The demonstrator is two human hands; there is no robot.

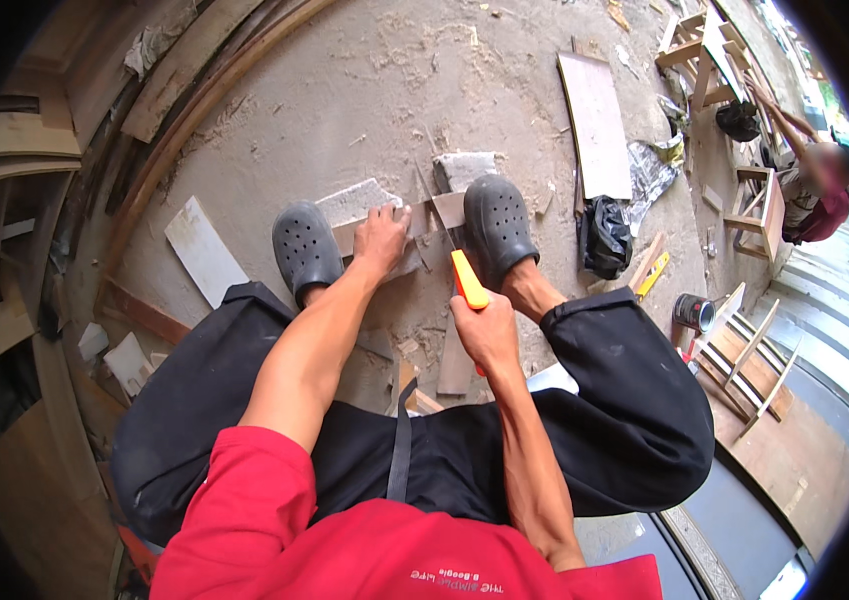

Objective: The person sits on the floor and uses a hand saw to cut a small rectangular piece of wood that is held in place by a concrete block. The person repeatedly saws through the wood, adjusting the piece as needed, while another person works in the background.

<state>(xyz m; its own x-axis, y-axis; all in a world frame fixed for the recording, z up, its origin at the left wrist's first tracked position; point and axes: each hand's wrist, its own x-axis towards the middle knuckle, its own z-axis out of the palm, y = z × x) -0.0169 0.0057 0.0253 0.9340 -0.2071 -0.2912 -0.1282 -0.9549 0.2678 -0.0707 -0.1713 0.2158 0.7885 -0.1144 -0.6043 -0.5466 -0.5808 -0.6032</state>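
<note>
My right hand [485, 330] grips the orange handle of a hand saw [467, 278] whose thin blade runs up and away across a wooden strip [445, 212]. My left hand [381, 238] presses flat on that strip, which lies across two grey stone blocks [357, 200]. Both my feet in dark grey clogs [306, 248] stand on the strip, one at either side of the blade. I sit low, knees wide, in black trousers and a red shirt.
Wood offcuts and sawdust lie on the concrete floor. A long board [597, 122] and a black bag [607, 238] lie to the right. Curved wooden mouldings [175, 110] stack at left. A small tin [692, 312] stands by wooden frames [745, 350]. Another person [817, 195] crouches at far right.
</note>
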